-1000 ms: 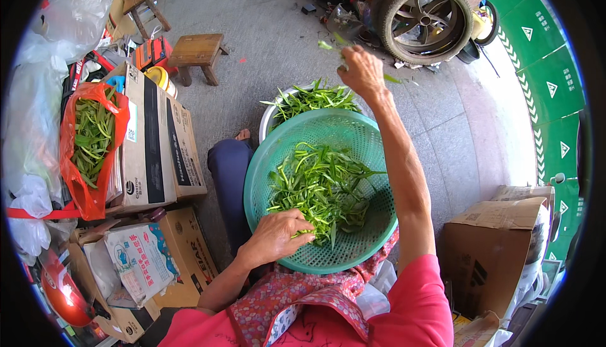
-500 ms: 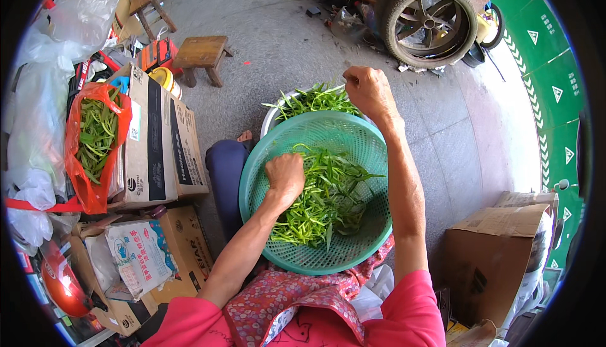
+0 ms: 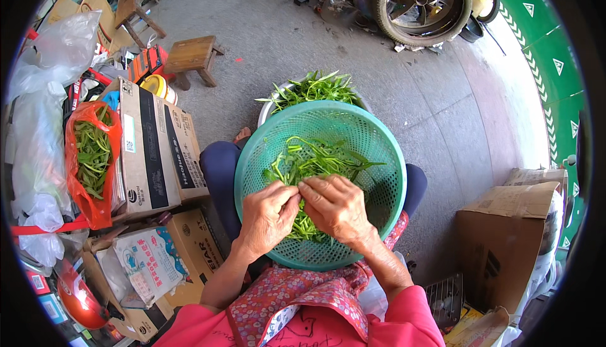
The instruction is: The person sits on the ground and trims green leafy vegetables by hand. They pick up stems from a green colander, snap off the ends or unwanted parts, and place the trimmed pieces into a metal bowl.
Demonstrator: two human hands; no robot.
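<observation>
A green plastic colander rests on my lap, holding a loose heap of leafy green vegetable stems. Over its near half my two hands meet, fingertips almost touching. My left hand is closed in a pinch, and my right hand pinches beside it. Bits of green stem show just under the fingers; most of what they grip is hidden. Past the colander's far rim stands a pale basin, partly covered, piled with more leafy greens.
On the left, a red plastic bag of greens leans against cardboard boxes. A wooden stool stands farther off. At the far right lies a wheel with a tyre. Another cardboard box sits near right.
My right hand has come back from above the far basin to the colander. My left hand has moved nearer to me, and both now meet. The view has shifted slightly.
</observation>
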